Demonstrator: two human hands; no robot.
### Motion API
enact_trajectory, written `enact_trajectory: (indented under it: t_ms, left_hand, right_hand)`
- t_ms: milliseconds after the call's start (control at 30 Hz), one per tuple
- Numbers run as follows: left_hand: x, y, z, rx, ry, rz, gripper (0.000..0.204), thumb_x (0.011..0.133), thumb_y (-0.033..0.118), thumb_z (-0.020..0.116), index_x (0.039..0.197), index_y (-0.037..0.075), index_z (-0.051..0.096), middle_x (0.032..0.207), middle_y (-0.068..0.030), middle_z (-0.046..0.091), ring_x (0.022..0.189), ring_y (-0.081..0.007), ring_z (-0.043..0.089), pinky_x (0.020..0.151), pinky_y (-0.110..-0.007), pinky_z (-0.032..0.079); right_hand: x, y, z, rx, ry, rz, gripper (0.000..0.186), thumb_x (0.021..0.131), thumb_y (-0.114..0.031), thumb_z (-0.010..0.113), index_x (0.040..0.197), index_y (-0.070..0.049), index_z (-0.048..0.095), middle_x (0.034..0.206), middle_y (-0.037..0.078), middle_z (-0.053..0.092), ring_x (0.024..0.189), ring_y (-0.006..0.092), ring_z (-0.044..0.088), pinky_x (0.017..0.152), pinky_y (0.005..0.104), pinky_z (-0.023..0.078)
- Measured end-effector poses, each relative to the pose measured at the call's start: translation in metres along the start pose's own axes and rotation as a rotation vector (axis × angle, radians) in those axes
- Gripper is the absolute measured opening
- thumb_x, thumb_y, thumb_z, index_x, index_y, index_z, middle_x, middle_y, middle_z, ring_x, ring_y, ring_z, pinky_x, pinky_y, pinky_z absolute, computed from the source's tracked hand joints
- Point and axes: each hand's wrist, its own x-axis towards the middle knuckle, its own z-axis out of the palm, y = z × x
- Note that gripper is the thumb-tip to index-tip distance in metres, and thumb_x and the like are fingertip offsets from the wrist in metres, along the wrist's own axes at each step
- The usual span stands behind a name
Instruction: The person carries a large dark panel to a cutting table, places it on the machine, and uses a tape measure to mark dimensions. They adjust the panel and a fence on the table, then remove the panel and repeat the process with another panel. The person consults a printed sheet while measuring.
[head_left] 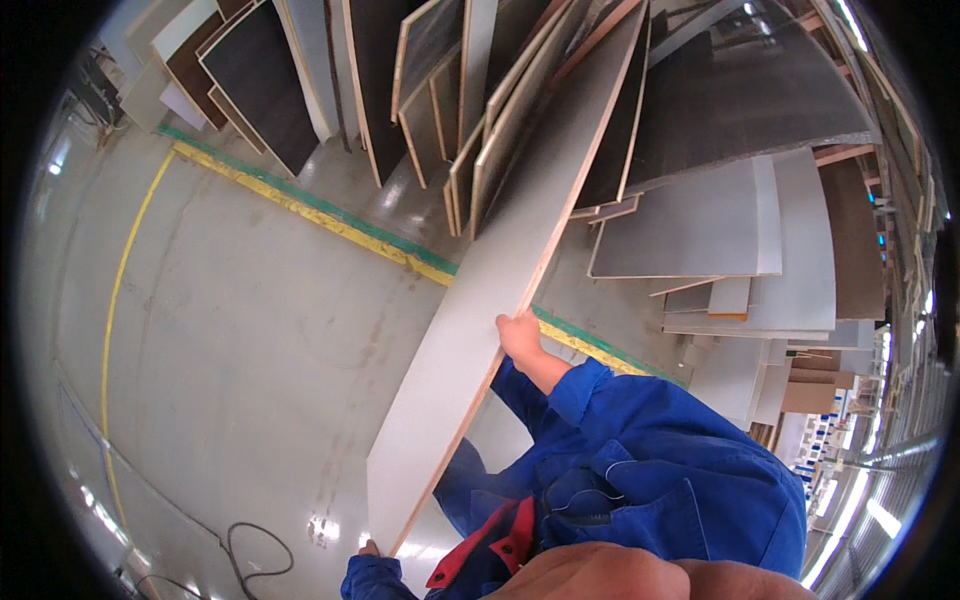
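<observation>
I hold a long pale grey board with a light wooden edge, tilted up from near my body toward the stacked panels. My right hand, in a blue sleeve, grips the board's right edge about halfway along. Fingers of my left hand show at the board's lower end, by the bottom corner, holding it from underneath. The rest of that hand is hidden behind the board and a blue cuff.
Many dark and pale panels lean upright ahead. Grey sheets lie stacked on racks to the right. A yellow and green floor stripe runs before them. A black cable coils on the shiny concrete floor.
</observation>
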Motion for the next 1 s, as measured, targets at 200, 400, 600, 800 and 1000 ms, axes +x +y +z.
enact_trajectory:
  t_ms: [200, 400, 600, 800, 1000]
  left_hand:
    - [-0.067, 0.055, 0.004, -0.005, 0.059, 0.039, 0.041, 0.101, 0.051, 0.061, 0.1, 0.01, 0.063, 0.068, -0.008, 0.062, 0.061, -0.0214, 0.059, 0.058, -0.039, 0.048]
    - [-0.143, 0.192, 0.055, 0.012, 0.047, 0.109, 0.042, 0.102, 0.052, 0.058, 0.092, 0.011, 0.06, 0.065, -0.0078, 0.058, 0.058, -0.0215, 0.057, 0.055, -0.038, 0.046]
    - [-0.203, 0.346, 0.14, 0.057, -0.096, 0.12, 0.045, 0.102, 0.053, 0.054, 0.085, 0.012, 0.058, 0.062, -0.0076, 0.055, 0.055, -0.0216, 0.054, 0.053, -0.038, 0.045]
    - [-0.248, 0.486, 0.209, 0.103, -0.259, 0.035, 0.048, 0.103, 0.054, 0.051, 0.078, 0.012, 0.055, 0.059, -0.0074, 0.052, 0.052, -0.0217, 0.052, 0.05, -0.037, 0.043]
    - [-0.256, 0.646, 0.264, 0.12, -0.376, -0.016, 0.053, 0.103, 0.055, 0.047, 0.071, 0.013, 0.052, 0.056, -0.0072, 0.049, 0.049, -0.0218, 0.049, 0.047, -0.036, 0.041]
  right_hand:
    - [0.011, -0.036, -0.033, 0.128, -0.049, -0.075, 0.044, 0.088, -0.008, 0.062, 0.13, 0.004, 0.061, 0.111, 0.025, 0.075, 0.104, 0.0384, 0.074, 0.091, 0.0448, 0.057]
    - [0.045, -0.109, -0.073, 0.236, -0.052, -0.137, 0.063, 0.086, -0.009, 0.064, 0.146, 0.0, 0.048, 0.113, 0.027, 0.074, 0.105, 0.0414, 0.073, 0.091, 0.0463, 0.058]
    - [0.212, -0.188, -0.153, 0.282, -0.114, -0.075, 0.089, 0.092, -0.021, 0.068, 0.165, 0.004, 0.023, 0.14, 0.034, 0.062, 0.128, 0.0435, 0.064, 0.107, 0.0436, 0.051]
    - [0.276, -0.192, -0.235, 0.38, -0.143, -0.27, 0.094, 0.097, -0.025, 0.074, 0.168, 0.003, 0.018, 0.162, 0.035, 0.042, 0.154, 0.0367, 0.043, 0.124, 0.0401, 0.038]
    - [0.218, -0.113, -0.281, 0.116, -0.343, -0.126, 0.083, 0.093, -0.036, 0.076, 0.159, 0.002, 0.042, 0.148, 0.031, 0.059, 0.139, 0.0428, 0.057, 0.116, 0.0441, 0.046]
